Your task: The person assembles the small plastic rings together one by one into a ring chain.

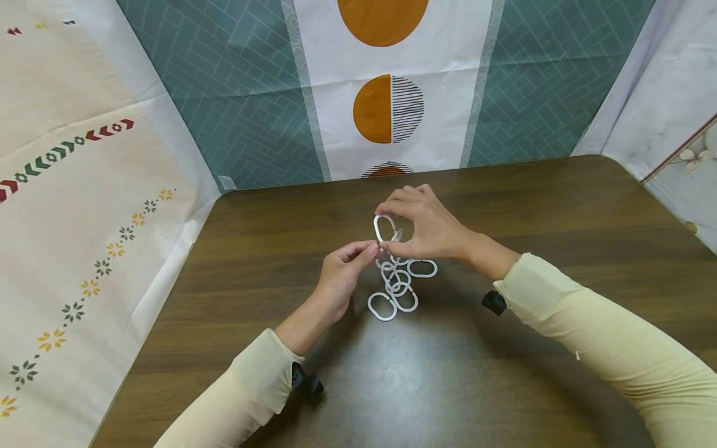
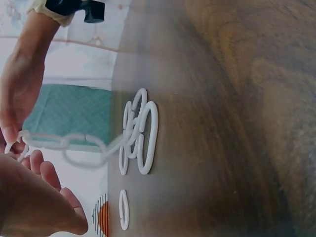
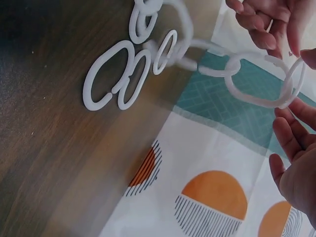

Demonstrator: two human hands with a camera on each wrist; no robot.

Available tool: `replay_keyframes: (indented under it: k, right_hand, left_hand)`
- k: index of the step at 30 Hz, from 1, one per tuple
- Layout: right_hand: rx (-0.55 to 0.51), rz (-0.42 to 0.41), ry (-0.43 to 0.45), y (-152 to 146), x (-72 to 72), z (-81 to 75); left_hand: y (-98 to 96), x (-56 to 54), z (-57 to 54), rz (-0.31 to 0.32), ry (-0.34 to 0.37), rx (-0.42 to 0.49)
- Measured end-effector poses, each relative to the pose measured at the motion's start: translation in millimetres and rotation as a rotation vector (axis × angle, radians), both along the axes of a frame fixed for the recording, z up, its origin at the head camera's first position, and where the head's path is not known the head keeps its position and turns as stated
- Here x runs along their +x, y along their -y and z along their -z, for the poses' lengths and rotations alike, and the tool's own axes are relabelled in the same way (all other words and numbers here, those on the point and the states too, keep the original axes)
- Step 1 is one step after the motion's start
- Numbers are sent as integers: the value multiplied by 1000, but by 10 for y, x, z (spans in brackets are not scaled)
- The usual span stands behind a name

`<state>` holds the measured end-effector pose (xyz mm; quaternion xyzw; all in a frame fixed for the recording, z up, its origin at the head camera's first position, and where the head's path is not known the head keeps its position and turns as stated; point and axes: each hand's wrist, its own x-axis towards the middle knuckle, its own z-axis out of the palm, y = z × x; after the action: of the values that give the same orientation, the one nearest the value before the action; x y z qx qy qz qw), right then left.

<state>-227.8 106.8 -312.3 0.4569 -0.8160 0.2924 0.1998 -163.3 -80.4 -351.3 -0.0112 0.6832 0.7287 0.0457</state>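
A: Plastic rings (image 1: 396,280), white ovals, linked into a chain. Lower end sits in a loose heap on the brown table (image 1: 560,205); upper end is lifted off it, between both hands, near the table's middle.

B: Hands?

A: Right hand (image 1: 428,227) curls over the top ring (image 1: 384,228), thumb and fingertips pinching it so it stands upright. Left hand (image 1: 343,274) comes in from below, thumb and forefinger closed on the link just under that top ring. Both hands grip; neither is spread open.

B: How far along?

A: My read: most rings already hang together. The right wrist view shows a run of joined links from the heap (image 3: 129,74) up to the held ring (image 3: 266,81). One ring (image 1: 422,268) lies flat just beside the heap, on the right hand's side; whether it is hooked in or loose, I cannot tell. The left wrist view also shows a single ring (image 2: 124,210) lying apart from the cluster (image 2: 139,136), likely the same one. So the join at the top looks like the work in hand, with perhaps that one ring left.

B: Any writing, brands?

A: None readable. The backdrop (image 1: 386,106) carries orange circles and teal herringbone only; the cloth (image 1: 84,249) at left has printed flowers and arrows, no letters.
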Motion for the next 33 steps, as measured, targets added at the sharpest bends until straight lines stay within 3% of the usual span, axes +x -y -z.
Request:
replay_keyframes:
  k: [9,15,21,27,33]
  right_hand:
    - [18,-45,-47,55,47,17]
    - [76,-39,-90,56,77,28]
    - [46,-36,-26,-36,94,-1]
    - [-68,54,41,-291,40,35]
    - [-21,109,117,-465,-2,175]
  left_hand:
    - [-4,-24,-49,3,-50,83]
    - [-10,-12,-53,-15,-61,89]
    - [7,-12,-37,-44,-83,85]
    - [35,-28,-24,-72,-95,100]
    - [43,-20,-22,-78,-82,108]
